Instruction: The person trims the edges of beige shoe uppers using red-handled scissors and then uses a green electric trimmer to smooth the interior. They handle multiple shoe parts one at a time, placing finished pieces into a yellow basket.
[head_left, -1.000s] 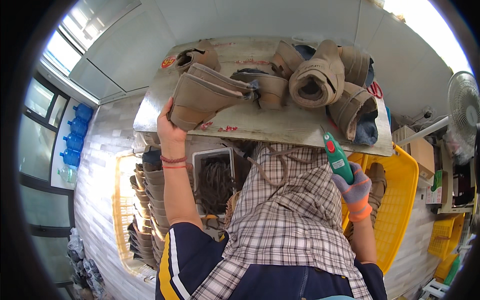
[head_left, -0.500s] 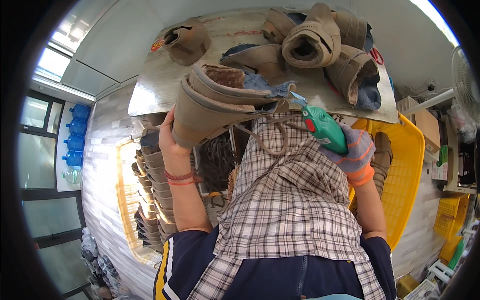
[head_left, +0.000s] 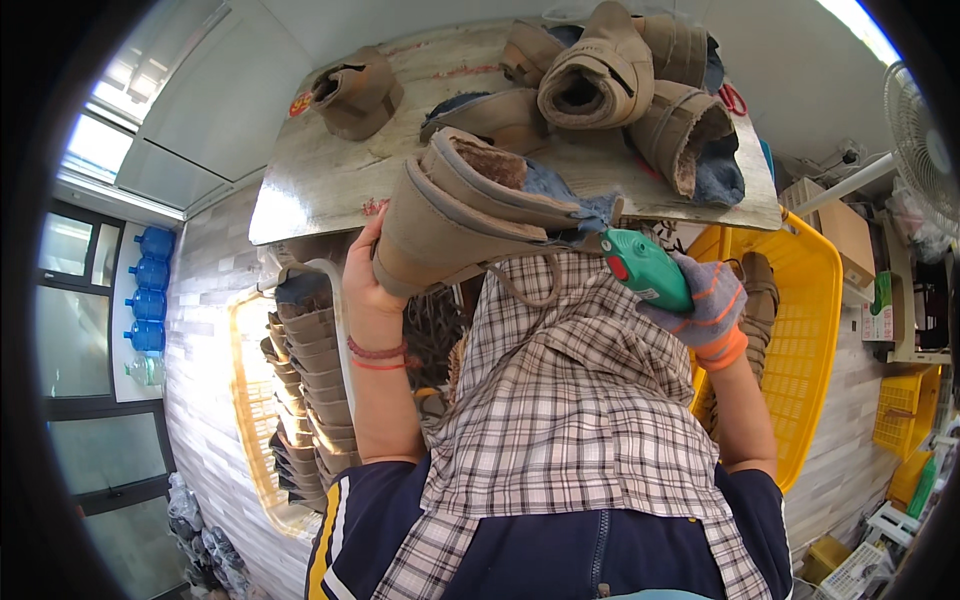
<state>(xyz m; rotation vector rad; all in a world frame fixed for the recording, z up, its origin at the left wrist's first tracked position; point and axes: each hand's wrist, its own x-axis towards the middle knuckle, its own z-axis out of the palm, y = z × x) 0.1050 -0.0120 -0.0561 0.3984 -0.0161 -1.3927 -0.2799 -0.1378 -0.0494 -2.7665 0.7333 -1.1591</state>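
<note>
My left hand [head_left: 372,265], bare with red bracelets, grips tan, fleece-lined shoe uppers [head_left: 430,228] from the left, one seemingly nested in another. Blue-grey lining [head_left: 597,208] sticks out at their right end, and a strap-like loop hangs below. In my right hand [head_left: 708,305], gloved in grey with orange stripes, are green electric scissors [head_left: 645,268] with a red button. Their nose meets the lining end, where the blades are hidden from sight.
Several more uppers [head_left: 590,95] lie on the worn table [head_left: 330,175], a single upper [head_left: 358,92] at its left. Red-handled scissors [head_left: 733,98] rest at the right edge. A pale basket [head_left: 250,400] holds stacked uppers [head_left: 318,370]; a yellow basket [head_left: 812,340] stands right.
My left hand and the uppers have shifted right in the picture. The electric scissors' blades, visible before, are now hidden at the lining end. Both hands keep their hold.
</note>
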